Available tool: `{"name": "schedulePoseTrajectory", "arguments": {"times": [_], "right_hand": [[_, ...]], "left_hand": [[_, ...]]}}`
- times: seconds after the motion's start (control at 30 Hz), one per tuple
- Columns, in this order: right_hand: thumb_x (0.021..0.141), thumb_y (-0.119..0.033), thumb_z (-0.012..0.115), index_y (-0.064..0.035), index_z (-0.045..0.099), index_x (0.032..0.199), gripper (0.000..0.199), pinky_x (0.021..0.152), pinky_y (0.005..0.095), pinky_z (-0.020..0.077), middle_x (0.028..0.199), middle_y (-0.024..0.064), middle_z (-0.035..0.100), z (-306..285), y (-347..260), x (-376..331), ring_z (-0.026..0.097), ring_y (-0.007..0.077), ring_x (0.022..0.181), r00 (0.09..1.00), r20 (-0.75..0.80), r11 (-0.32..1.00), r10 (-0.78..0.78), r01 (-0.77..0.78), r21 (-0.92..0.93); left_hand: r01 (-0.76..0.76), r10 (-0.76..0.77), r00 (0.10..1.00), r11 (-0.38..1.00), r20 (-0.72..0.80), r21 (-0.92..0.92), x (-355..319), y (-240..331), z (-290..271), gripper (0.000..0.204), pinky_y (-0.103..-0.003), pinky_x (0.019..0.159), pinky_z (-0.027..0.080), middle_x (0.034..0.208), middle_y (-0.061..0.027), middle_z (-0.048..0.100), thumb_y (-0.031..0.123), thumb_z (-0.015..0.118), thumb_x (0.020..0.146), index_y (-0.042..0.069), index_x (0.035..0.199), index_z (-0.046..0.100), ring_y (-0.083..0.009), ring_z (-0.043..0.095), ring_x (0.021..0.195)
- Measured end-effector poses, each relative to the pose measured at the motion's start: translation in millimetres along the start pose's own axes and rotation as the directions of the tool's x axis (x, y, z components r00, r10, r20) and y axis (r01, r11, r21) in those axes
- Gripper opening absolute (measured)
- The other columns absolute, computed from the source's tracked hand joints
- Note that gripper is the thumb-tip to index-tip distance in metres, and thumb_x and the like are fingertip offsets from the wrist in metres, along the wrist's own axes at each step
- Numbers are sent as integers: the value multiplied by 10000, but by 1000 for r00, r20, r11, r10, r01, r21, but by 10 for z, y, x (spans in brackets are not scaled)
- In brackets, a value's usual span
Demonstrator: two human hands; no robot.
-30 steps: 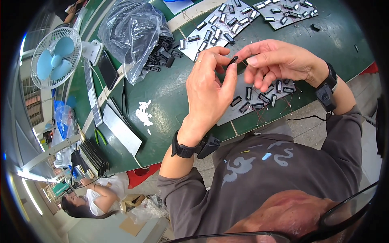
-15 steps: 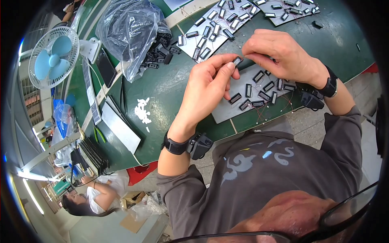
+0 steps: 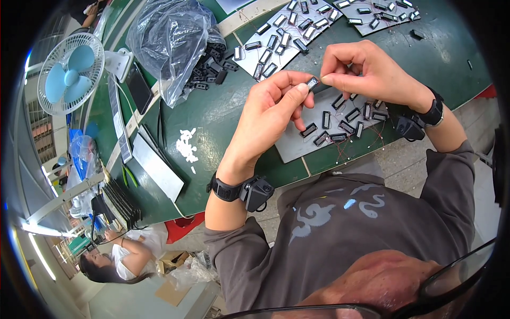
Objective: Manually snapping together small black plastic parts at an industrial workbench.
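My left hand [image 3: 261,117] pinches a small black rectangular speaker [image 3: 312,83] between thumb and index finger, its pale face turned up. Close to the speaker's far right end, my right hand [image 3: 372,74] has thumb and index finger pressed together; whatever lies between those fingertips is too fine to make out. Beneath both hands is a pale grey board [image 3: 289,151]. Several similar speakers [image 3: 353,114] with thin reddish wires lie on it, partly covered by my hands.
Two more boards with speakers [image 3: 247,61] [image 3: 366,27] lie at the back. Left of them are a plastic bag [image 3: 167,45], loose black housings [image 3: 212,66], white bits [image 3: 186,146], a phone [image 3: 139,87], a metal strip [image 3: 158,167], green-handled tool [image 3: 129,176] and fan [image 3: 70,78]. Another person [image 3: 127,258] sits lower left.
My right hand has turned, and its fingertips have shifted slightly down and right beside the speaker. My left hand still grips the speaker, barely moved.
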State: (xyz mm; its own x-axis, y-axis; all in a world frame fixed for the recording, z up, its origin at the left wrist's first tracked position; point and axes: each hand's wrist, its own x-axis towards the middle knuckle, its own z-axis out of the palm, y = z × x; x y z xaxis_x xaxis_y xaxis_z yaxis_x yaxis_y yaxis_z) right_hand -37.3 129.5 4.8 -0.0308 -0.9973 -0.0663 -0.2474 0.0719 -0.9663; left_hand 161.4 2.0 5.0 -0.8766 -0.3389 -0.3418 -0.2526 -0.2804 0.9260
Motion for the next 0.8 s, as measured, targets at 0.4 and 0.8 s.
{"name": "schedulePoseTrajectory", "arguments": {"times": [0.4,0.8], "right_hand": [[939,-179,674,-2,637,940,181,485,193,497,728,-27,593,-32,-3,52,566,31,558,973,103,907,208,-231,353],[928,-187,681,-23,607,885,186,428,195,463,684,-24,576,-8,23,45,536,38,486,960,144,872,240,-279,404]], "left_hand": [[-26,26,1000,999,-6,-42,-5,33,7,203,-252,628,555,826,-53,648,145,604,988,-26,1094,625,-88,597,680],[59,-52,997,986,50,-153,19,6,-36,202,-263,609,567,812,-66,650,152,603,985,-35,1057,623,-105,599,662]]}}
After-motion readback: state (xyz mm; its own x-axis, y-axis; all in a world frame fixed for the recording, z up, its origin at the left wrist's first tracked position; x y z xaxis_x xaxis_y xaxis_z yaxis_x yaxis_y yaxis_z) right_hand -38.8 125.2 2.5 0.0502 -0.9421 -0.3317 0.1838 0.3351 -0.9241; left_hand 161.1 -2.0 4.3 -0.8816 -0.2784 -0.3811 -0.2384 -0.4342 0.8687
